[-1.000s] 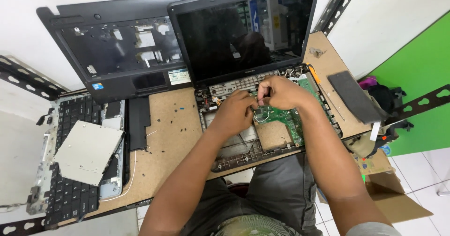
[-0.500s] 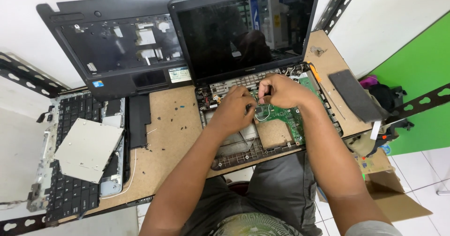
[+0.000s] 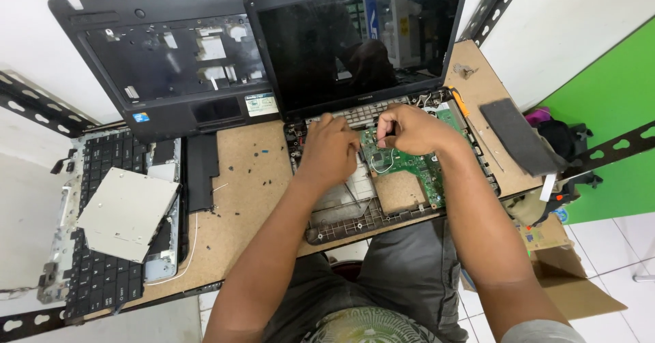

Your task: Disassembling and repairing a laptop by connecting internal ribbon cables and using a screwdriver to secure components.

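Directly beneath both hands' grip: green circuit board (image 3: 409,162).

One opened laptop base (image 3: 382,200) with one dark screen (image 3: 355,36) hinged above it; one green circuit board (image 3: 416,166) inside the base. One detached black palm-rest cover (image 3: 170,63). One keyboard (image 3: 102,247), one silver optical drive (image 3: 126,213) (lying on the keyboard), one flat black panel (image 3: 202,171). One dark grey strip (image 3: 518,135) at the right edge of one desk (image 3: 252,179). Two hands: left hand (image 3: 332,148), right hand (image 3: 413,128). Small black screws scattered on the desk, too small to count.
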